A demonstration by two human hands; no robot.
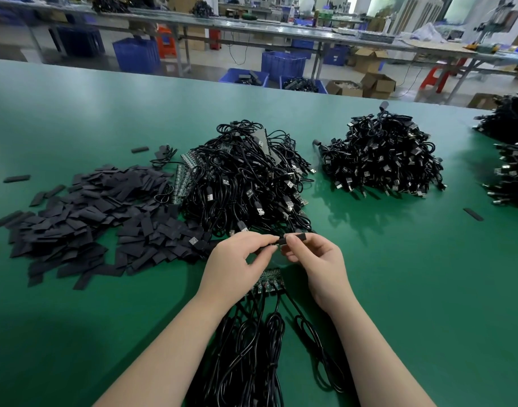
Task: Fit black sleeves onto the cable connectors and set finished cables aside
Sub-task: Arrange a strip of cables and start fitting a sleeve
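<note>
While both hands meet just in front of the big cable pile, the left hand pinches a small dark piece, too hidden to identify, and the right hand pinches a black sleeve; the two parts touch end to end. Loose sleeves lie left of that pile, a second cable heap right of it. Cables on a circuit strip lie under the wrists on the green table.
</note>
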